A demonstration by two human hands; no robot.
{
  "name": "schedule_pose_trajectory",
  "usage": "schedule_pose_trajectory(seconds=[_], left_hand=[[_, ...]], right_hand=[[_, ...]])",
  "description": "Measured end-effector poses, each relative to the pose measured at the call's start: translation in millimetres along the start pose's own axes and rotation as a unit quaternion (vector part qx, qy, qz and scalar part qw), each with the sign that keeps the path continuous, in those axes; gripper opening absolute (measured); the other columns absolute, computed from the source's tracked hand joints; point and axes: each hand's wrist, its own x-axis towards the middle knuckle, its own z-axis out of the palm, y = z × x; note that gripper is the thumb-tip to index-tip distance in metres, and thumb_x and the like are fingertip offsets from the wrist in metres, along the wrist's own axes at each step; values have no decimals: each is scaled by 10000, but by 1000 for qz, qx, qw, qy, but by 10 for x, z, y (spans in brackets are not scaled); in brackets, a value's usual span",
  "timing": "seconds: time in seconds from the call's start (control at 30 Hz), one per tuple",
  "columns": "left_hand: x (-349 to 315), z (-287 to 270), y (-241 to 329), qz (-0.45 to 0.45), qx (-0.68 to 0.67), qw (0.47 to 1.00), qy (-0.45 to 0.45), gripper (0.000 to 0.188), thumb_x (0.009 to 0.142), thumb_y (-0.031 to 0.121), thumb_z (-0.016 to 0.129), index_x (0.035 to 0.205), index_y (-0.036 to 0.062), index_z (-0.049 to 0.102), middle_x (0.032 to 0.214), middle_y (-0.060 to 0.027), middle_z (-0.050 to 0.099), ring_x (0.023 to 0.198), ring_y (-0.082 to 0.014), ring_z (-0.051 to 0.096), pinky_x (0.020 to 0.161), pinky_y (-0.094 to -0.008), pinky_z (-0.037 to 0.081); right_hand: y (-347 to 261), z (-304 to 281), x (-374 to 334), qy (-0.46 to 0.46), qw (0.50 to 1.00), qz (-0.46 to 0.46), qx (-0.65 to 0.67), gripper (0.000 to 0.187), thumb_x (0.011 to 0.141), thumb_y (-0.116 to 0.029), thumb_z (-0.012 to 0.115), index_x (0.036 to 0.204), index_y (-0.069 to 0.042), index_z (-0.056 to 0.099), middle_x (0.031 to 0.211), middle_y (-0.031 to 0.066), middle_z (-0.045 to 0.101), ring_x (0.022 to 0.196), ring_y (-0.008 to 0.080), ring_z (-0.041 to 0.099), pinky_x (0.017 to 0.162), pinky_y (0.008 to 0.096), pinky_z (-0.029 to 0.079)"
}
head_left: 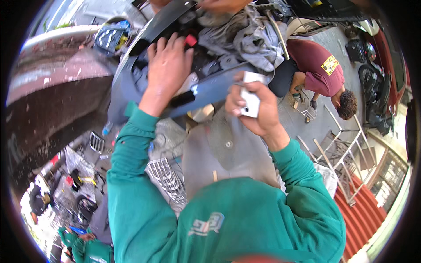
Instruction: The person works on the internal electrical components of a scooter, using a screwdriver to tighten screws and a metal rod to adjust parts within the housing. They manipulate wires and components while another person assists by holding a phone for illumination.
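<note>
Green shirt (pixel 250 210) lies nearest, right grip (pixel 264 109) clamped on white block (pixel 250 106), left grip (pixel 169 68) slightly apart

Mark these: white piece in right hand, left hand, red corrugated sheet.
White piece (pixel 251 101), head view: lower exposed part.
Left hand (pixel 169 66), head view: back of hand.
Red corrugated sheet (pixel 362 219), head view: ribbed surface.

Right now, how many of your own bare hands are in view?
2: the left hand is over the bluish-gray curved piece; the right hand holds a white piece. Neither is hidden.
</note>
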Motion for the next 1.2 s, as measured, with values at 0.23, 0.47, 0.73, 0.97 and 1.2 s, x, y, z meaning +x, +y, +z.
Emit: schedule_pose_trajectory(seconds=[0.23,0.47,0.73,0.97,1.2], left_hand=[[-1592,-427,1547,-354,-872,336,21,482,1110,431,424,1175,11,652,1138,-84,698,1058,-195,661,950,-379,521],[-2383,-140,1883,-430,-860,155,229,448,1110,402,447,1154,-4,632,1108,-93,677,1028,-162,658,964,-351,551],[-2993,-487,2351,-390,-515,717,263,345,1085,344,561,1094,12,655,855,-24,607,811,-115,566,716,-323,471],[-4107,-675,1858,-558,-610,455,332,348,1077,331,594,1085,-9,666,812,64,582,755,-62,489,662,-294,429],[-5692,-972,190,-589,-493,603,215,374,1042,391,634,1021,20,672,776,-60,635,672,-166,526,649,-348,457]], right_hand=[[735,125,-1000,5,919,-253,-301,263,948,-202,557,1150,-47,490,843,95,543,810,206,519,803,388,458],[852,169,-1007,-273,794,-77,-538,178,909,-152,608,1000,1,623,1110,191,671,1141,351,594,1070,487,408],[994,311,-877,-336,756,229,-514,568,1021,-441,505,1337,14,634,1531,155,488,1476,291,376,1217,434,270],[2449,207,-795,-270,731,375,-501,631,1109,-496,372,1553,-53,444,1422,115,573,1313,217,520,1108,375,395],[4383,743,-452,-182,628,446,-611,415,1091,-404,530,1284,-54,642,1146,38,675,1037,148,620,864,329,515]])
